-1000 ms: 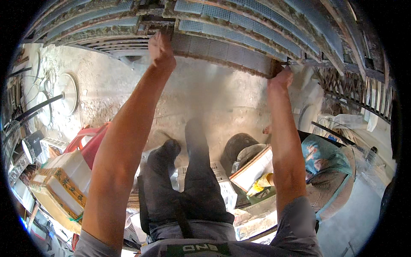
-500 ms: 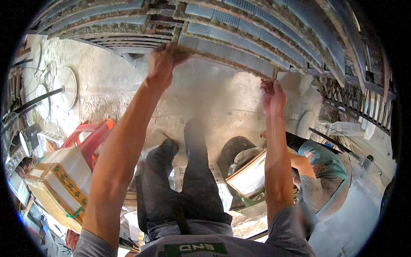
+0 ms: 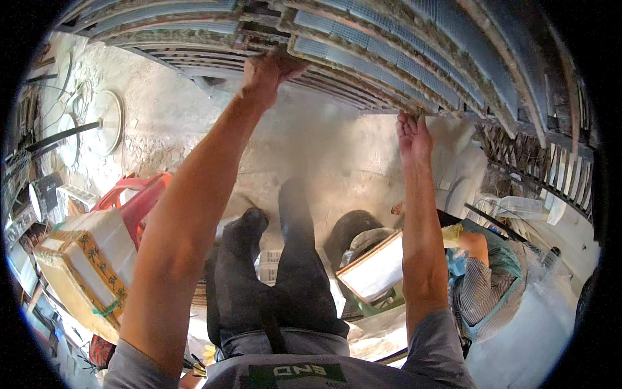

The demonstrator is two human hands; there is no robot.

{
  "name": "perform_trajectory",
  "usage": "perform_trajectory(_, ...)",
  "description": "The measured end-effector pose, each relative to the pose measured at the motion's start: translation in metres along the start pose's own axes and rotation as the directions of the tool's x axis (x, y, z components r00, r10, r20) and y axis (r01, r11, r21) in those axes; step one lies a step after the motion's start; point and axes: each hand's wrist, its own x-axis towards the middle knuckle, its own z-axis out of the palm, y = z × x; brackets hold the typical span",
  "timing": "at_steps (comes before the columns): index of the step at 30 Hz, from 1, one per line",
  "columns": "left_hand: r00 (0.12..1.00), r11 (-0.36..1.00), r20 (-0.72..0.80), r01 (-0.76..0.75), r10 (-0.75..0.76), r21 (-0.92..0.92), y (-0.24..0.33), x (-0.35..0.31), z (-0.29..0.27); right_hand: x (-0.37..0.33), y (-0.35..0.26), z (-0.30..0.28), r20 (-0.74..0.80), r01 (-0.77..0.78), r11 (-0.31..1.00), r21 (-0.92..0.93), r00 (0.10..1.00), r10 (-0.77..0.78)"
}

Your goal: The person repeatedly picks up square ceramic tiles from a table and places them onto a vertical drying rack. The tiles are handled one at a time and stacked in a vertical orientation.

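Observation:
A tall rack (image 3: 277, 31) of dark wooden bars fills the top of the view, with several wood-framed mesh trays stacked in it. Both my arms reach up to the front edge of the lowest mesh tray (image 3: 353, 79), which lies in the rack above thin slats. My left hand (image 3: 262, 78) is closed at the tray's left end, its fingers partly hidden against the frame. At the right end, my right hand (image 3: 414, 136) shows its palm, the bent fingers and thumb touching the frame's edge.
A red plastic chair (image 3: 133, 201) and a taped foam box (image 3: 84, 266) stand at left. Fans (image 3: 105, 123) are near the pale wall. At right, a person in a striped top (image 3: 479, 288) sits beside a white, wood-edged board (image 3: 372, 269). Another slatted rack (image 3: 538, 175) stands far right.
The mesh tray has slid away from me into the rack, baring the slats beneath it. Both hands have moved along with it, and the right hand has turned more palm-up.

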Motion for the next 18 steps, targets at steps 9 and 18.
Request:
perform_trajectory(9,0.714,0.761,-0.264,0.608,-0.649,-0.228,0.08,-0.196,-0.047,-0.181,0.05,-0.014,-0.266,-0.273,0.91,-0.311,0.945,0.192)
perform_trajectory(18,0.401,0.636,-0.502,0.579,-0.767,-0.51,0.214,-0.408,-0.09,-0.301,0.073,0.02,-0.265,-0.479,0.685,-0.549,0.877,0.401)
